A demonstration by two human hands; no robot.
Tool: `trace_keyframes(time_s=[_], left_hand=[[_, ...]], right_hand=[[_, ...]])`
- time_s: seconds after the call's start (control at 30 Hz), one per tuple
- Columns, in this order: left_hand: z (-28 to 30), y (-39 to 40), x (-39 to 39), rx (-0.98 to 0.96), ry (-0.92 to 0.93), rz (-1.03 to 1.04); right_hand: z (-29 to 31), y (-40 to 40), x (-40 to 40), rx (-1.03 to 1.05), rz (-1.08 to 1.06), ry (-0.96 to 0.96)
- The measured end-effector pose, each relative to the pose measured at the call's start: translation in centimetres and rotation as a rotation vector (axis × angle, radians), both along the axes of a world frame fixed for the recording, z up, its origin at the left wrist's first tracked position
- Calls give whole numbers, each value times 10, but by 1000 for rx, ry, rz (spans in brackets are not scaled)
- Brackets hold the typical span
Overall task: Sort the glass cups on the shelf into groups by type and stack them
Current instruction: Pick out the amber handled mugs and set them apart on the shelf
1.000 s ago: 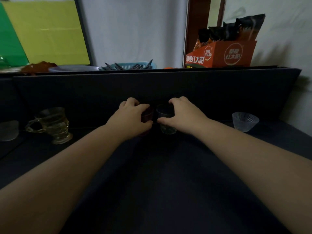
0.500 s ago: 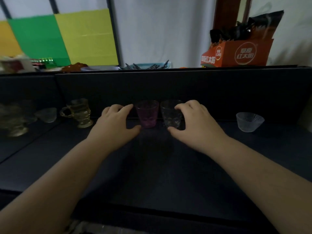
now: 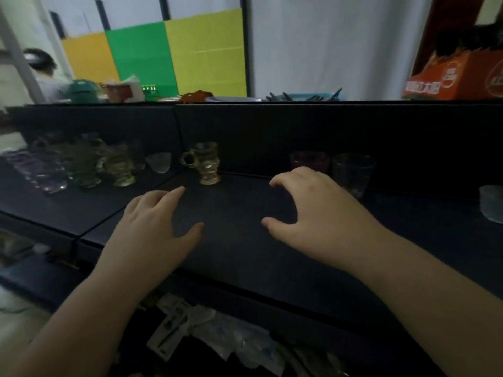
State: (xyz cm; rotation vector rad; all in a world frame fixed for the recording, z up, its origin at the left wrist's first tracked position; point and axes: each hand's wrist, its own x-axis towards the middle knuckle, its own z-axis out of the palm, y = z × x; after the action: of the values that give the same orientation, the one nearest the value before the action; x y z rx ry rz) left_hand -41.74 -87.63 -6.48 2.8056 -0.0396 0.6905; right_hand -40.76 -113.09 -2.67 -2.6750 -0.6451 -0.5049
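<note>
At far left a blurred cluster of glasses (image 3: pixel 81 164) crowds the dark shelf (image 3: pixel 239 240); a handled amber mug (image 3: pixel 205 163) stands alone right of it. The left hand (image 3: pixel 152 227) hovers low centre, fingers spread, empty. The right hand (image 3: pixel 313 213) arches loosely, holding nothing, partly hiding the purple cup (image 3: pixel 309 160); the clear cup (image 3: pixel 352 174) stands just beside it. A bowl (image 3: pixel 491 202) sits at the right edge.

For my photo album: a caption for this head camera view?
Two empty hands, left hand and right hand, hover over a dark shelf of glass cups.
</note>
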Motion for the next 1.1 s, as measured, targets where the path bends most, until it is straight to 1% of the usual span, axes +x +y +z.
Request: trace_keyframes(time_s=[0.23, 0.4, 0.5, 0.67, 0.77, 0.93, 1.1], left_hand=[[-5, 128, -6, 107, 45, 82], [-2, 226, -6, 148, 63, 137], [-3, 281, -4, 163, 52, 153], [-6, 342, 12, 131, 70, 171], [-8, 375, 31, 110, 55, 188], [-5, 421, 69, 111, 29, 208], [4, 466, 97, 78, 5, 239]], right_hand=[[-11, 122, 21, -1, 33, 12], [-17, 220, 37, 117, 71, -9], [-22, 285, 48, 115, 105, -16], [-27, 361, 72, 71, 175, 53], [-24, 395, 94, 65, 203, 13], [-7, 443, 138, -19, 290, -34], [11, 491, 179, -25, 374, -52]])
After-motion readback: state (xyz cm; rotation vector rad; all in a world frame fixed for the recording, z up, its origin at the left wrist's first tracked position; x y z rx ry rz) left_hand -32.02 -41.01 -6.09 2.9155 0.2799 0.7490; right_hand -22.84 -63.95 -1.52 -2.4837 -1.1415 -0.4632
